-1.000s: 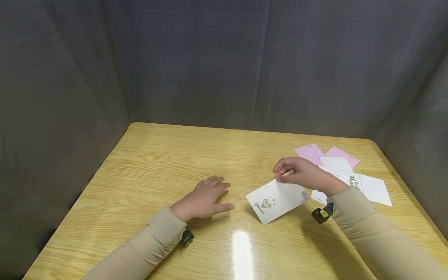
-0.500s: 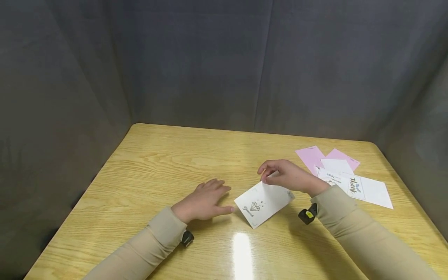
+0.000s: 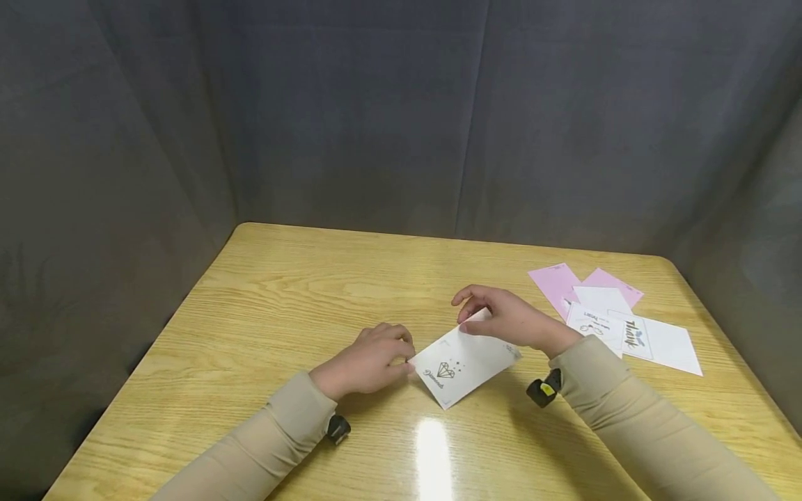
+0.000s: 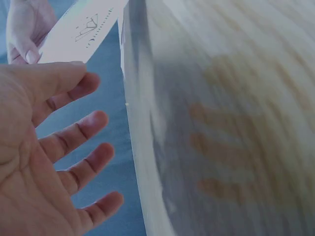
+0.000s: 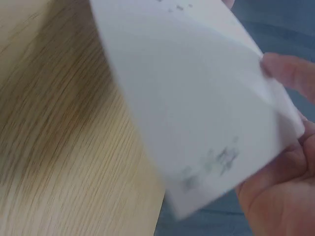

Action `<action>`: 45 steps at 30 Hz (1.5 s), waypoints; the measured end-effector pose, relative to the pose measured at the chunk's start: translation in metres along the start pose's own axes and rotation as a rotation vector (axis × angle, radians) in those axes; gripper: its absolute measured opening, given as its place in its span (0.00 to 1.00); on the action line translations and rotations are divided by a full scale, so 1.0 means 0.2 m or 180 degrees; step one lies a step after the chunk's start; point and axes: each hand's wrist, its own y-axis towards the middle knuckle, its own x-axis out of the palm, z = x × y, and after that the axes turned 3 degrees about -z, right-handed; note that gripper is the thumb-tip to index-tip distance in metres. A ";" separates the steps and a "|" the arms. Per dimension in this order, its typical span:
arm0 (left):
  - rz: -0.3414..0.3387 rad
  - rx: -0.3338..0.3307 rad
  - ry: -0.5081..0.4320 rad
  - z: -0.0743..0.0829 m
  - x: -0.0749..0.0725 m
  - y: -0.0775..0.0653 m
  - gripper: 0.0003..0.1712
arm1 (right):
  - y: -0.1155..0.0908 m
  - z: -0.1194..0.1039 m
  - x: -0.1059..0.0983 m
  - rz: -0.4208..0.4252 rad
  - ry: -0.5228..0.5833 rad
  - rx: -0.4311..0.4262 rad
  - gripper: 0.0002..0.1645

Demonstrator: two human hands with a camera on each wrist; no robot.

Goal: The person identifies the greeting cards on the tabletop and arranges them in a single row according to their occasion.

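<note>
Loosely curled fingers, pinched white card.

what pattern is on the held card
The card is white with a dark diamond drawing; the head view shows it best.

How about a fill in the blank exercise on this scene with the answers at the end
The left hand and right hand both touch the gem card, whose paper is ____.
The spread cards lie on the same side as the person's ____ hand.
Of the spread cards, the two farthest back are coloured ____.
The table has a grained surface resembling ____.
Missing words: white; right; pink; wood.
</note>
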 end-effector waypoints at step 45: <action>0.0060 -0.0637 -0.0035 -0.03 -0.08 -0.11 0.63 | 0.22 0.11 0.00 0.0389 0.0938 0.0364 0.15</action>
